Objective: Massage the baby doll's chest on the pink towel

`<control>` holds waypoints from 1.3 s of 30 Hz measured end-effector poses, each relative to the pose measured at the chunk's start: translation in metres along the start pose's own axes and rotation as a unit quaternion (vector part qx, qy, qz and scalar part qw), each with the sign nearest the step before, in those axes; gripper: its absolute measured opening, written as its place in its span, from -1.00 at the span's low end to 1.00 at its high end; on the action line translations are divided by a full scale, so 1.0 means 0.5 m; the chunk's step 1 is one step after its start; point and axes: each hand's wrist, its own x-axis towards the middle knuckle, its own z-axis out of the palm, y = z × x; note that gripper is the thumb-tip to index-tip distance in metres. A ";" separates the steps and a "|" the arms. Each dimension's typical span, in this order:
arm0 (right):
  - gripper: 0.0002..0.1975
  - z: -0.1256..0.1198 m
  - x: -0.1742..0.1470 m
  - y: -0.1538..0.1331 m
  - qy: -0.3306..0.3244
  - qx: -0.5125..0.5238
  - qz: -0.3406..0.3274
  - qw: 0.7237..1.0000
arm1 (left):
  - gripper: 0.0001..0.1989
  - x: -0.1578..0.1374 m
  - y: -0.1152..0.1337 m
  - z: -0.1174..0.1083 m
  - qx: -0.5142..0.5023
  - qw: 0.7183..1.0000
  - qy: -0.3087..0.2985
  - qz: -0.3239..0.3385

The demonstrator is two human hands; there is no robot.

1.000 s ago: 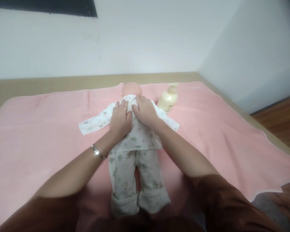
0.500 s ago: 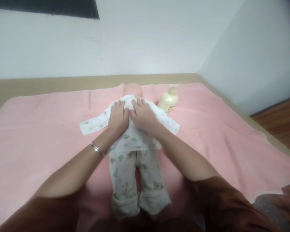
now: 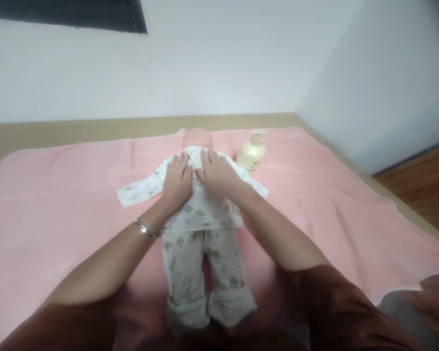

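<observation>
Your left hand (image 3: 177, 179) and right hand (image 3: 218, 173) lie flat, spread on the shirt (image 3: 204, 215); the bottle (image 3: 249, 152) bears unreadable print (image 3: 255, 163).

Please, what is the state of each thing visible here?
Baby doll: lying, dressed
Printed shirt: worn, sleeves spread
Printed trousers: worn, cuffs turned up
Left hand: palm-down on shirt
Right hand: palm-down on shirt
Pump bottle: standing
Pink blanket: spread, slightly creased
Silver bracelet: worn

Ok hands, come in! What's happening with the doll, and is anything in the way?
Left hand, right hand: both resting on shirt. Doll: lying on pink sheet. Bottle: near the sleeve at right, not blocking either hand.
</observation>
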 end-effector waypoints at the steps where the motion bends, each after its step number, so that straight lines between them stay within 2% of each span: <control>1: -0.35 -0.001 -0.007 -0.007 -0.003 -0.012 -0.003 1.000 | -0.42 0.004 -0.003 -0.001 -0.009 1.000 0.007 0.001; 6: -0.41 0.006 -0.041 -0.051 0.016 -0.051 -0.014 0.998 | -0.42 0.004 -0.008 0.000 -0.011 1.000 0.020 -0.003; 9: -0.43 0.011 -0.049 -0.065 0.021 -0.038 -0.003 0.999 | -0.42 0.002 -0.009 0.002 -0.017 1.000 0.021 -0.005; 13: -0.45 0.019 -0.027 -0.049 0.040 0.008 -0.006 0.999 | -0.41 0.004 -0.010 0.003 -0.013 1.000 0.023 0.000; 18: -0.38 0.044 0.019 -0.014 0.084 0.095 0.047 0.991 | -0.41 0.005 -0.012 0.007 0.001 1.000 0.024 0.012; 22: -0.36 0.060 0.025 -0.009 0.101 0.116 0.047 0.987 | -0.43 0.006 -0.014 0.008 -0.001 1.000 0.027 0.015; 29: -0.36 0.053 0.026 -0.004 0.088 0.126 0.037 0.987 | -0.43 0.003 -0.001 0.000 0.068 0.997 0.007 0.025; 31: -0.33 0.049 0.032 0.004 0.078 0.138 0.037 0.987 | -0.45 -0.005 0.009 -0.004 0.104 0.993 0.003 0.057; 34: -0.28 0.043 0.039 0.014 0.060 0.146 0.052 0.986 | -0.49 -0.022 0.025 -0.010 0.160 0.976 -0.007 0.145; 36: -0.29 0.037 0.039 0.015 0.047 0.129 0.055 0.989 | -0.52 -0.027 0.029 -0.013 0.167 0.970 -0.013 0.178; 39: -0.35 0.024 0.025 0.001 0.037 0.081 0.058 0.994 | -0.53 -0.016 0.020 -0.013 0.119 0.983 -0.027 0.137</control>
